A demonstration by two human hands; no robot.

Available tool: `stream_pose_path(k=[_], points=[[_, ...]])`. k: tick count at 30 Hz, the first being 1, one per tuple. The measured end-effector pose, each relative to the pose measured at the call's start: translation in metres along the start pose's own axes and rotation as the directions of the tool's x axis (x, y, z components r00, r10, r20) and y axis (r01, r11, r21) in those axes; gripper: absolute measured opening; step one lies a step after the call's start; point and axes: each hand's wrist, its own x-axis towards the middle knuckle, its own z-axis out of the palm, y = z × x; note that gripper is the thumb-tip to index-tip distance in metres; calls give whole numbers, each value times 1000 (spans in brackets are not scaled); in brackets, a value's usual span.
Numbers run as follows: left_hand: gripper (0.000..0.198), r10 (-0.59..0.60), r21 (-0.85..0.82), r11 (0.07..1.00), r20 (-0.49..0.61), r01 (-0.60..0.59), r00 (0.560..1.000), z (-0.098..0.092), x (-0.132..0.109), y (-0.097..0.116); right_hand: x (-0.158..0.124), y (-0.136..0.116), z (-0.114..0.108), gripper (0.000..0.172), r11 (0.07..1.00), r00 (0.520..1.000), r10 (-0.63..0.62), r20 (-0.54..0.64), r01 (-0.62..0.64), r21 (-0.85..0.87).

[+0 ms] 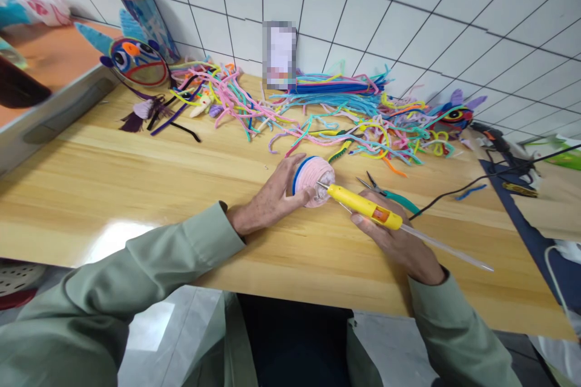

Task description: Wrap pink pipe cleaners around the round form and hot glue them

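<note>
My left hand (272, 201) is closed around the side of a round pale pink piece (314, 172) wound from fuzzy stems, with a blue band along its left edge. In my right hand (385, 236) is a yellow hot glue gun (363, 202), a clear glue stick trailing from its back end. The gun's metal nozzle touches or hovers just over the whitish middle of the pink piece; I cannot tell which. Just beyond my right hand lie pliers (399, 199) with teal handles, partly hidden by the hand.
Loose pipe cleaners (254, 106) in many colours lie along the tiled wall. A phone (280, 54) leans there. Finished fuzzy bird-like faces (138, 61) sit at both ends, one by a can (145, 15). A black cable (454, 193) crosses the right side.
</note>
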Motion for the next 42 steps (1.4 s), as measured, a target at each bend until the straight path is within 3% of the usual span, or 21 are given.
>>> stream_pose_path(k=[42], points=[[76,-17,-6,1000,7,17,1000,0,1,2,0,-3,1,18,999,999,44,14,-44,19]])
